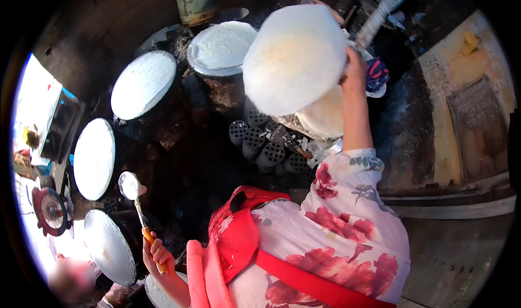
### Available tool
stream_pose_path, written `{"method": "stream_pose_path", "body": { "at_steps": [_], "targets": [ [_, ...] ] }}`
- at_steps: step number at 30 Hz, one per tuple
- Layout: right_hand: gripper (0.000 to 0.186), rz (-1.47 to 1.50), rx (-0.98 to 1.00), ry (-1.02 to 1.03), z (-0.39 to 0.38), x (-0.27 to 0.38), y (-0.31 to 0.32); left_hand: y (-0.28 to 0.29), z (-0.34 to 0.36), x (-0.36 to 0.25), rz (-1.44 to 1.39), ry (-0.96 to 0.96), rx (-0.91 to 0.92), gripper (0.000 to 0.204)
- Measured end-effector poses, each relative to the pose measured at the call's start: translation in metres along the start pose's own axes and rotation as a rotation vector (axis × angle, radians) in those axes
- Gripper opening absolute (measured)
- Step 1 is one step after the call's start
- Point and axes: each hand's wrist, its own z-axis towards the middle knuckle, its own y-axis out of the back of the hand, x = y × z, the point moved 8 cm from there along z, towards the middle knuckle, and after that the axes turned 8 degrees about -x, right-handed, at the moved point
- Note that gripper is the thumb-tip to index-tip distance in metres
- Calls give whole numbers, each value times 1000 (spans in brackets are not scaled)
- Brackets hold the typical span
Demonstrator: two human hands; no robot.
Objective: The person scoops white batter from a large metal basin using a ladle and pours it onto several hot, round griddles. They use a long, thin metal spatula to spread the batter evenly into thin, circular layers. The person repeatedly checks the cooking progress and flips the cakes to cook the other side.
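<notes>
My left hand [158, 256], low on the left, is wrapped round the orange handle of a ladle [130, 186], whose bowl points up and is coated white. My right hand [354, 69] stretches far out and grips the right edge of a large, thin round pancake [296, 58], pale with a yellowish middle. The pancake hangs tilted above a stack of similar pale pancakes [325, 115]. Round griddles curve along the left, each covered white: a far griddle [223, 47], a second griddle [144, 84], a third griddle [94, 159] and a near griddle [110, 247].
Several coal briquettes with holes [260, 143] stand below the pancake stack. A worn tin can [195, 4] is at the back, a dark red fan [51, 211] at the left. A blurred person [71, 278] shows at the lower left. A stained board [480, 129] lies on the right.
</notes>
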Motion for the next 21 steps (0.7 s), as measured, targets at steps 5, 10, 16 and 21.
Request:
{"method": "stream_pose_path", "body": {
  "at_steps": [5, 10, 16, 21],
  "targets": [
    [38, 49, -422, -99, 25, -34, 195, -32, 9, 20, -20, 69, 64, 39],
    [25, -144, -753, -222, -35, -122, 408, -51, 27, 40, 28, 154, 45, 38],
    [14, -507, -585, -356, -10, -182, 364, -64, 55, 42, -26, 67, 22, 39],
    [23, -1888, -153, 664, -11, -134, 337, -88, 57, 58, -262, 177, 158, 42]
  ]
}}
